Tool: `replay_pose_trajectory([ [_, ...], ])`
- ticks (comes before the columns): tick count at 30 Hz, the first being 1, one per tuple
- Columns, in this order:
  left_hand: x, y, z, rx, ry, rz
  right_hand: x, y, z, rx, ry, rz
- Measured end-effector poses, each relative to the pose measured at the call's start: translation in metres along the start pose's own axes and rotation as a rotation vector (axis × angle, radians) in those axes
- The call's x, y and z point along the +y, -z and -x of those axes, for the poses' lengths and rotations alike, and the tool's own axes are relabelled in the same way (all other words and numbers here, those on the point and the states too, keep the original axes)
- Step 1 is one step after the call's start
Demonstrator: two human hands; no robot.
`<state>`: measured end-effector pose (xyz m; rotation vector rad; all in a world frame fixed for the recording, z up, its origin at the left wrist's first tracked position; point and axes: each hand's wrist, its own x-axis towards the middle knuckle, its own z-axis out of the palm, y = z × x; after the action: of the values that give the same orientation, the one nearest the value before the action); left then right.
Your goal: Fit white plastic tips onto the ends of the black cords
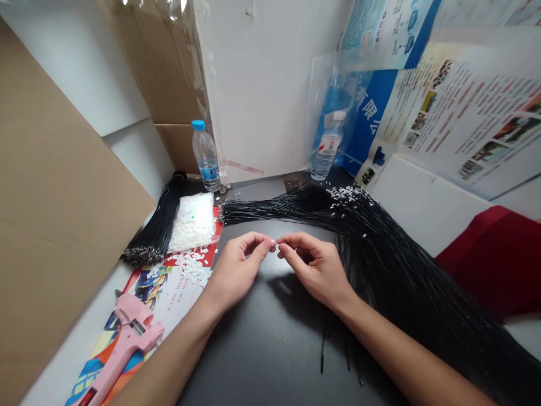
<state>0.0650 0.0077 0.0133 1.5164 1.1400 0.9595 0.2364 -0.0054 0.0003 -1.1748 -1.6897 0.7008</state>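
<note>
Over the dark table, my left hand (240, 265) is closed in a pinch on a small white plastic piece (273, 246). My right hand (315, 265) meets it fingertip to fingertip, also pinched; what it grips is too small to make out. Thin black wires (380, 265) lie in a large bundle to the right, passing under my right forearm. Another bunch of black wires (279, 210) stretches across behind both hands. Loose white pieces (192, 265) like the one I hold are scattered left of my left hand, beside a clear bag (194, 223) full of them.
A pink glue gun (131, 332) rests on printed paper at the left. One more wire bundle (158, 225) lies by the cardboard (63, 197). Two water bottles (206, 158) stand at the back. White pieces (349, 194) sit atop the right bundle, with red cloth (494, 259) beyond.
</note>
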Motion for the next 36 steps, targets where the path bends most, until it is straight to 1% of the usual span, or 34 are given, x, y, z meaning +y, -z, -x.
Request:
replay_pose_trajectory([
  [3,-0.004,0.000,0.001,-0.026,0.040,0.036,0.002,-0.001,-0.001,-0.006,-0.001,0.030],
  [10,-0.010,-0.001,0.001,-0.044,0.046,0.021,0.002,-0.002,-0.004,0.012,-0.014,0.091],
  [15,-0.013,0.002,0.000,-0.041,0.031,0.010,0.002,-0.002,-0.005,-0.005,0.016,0.070],
  [19,-0.013,0.000,0.000,-0.008,0.053,0.090,0.003,-0.002,-0.003,-0.010,0.066,0.083],
  [21,-0.013,-0.001,0.001,0.008,0.096,0.152,0.005,-0.001,-0.003,0.008,0.120,0.132],
  [24,-0.014,-0.003,0.002,-0.020,0.172,0.232,0.008,-0.001,-0.003,0.050,0.297,0.255],
  [26,-0.014,-0.002,0.002,-0.040,0.166,0.225,0.010,0.000,-0.003,0.062,0.400,0.333],
  [27,-0.014,-0.002,0.002,-0.042,0.145,0.202,0.010,0.001,-0.004,0.059,0.426,0.360],
  [29,-0.014,0.001,0.001,-0.049,0.103,0.141,0.011,0.003,-0.005,0.033,0.449,0.382],
  [32,-0.012,0.005,0.001,-0.067,0.089,0.070,0.011,0.007,-0.007,-0.044,0.451,0.317],
  [36,-0.011,0.009,0.001,-0.132,0.103,0.058,0.011,0.011,-0.010,-0.145,0.388,0.191],
])
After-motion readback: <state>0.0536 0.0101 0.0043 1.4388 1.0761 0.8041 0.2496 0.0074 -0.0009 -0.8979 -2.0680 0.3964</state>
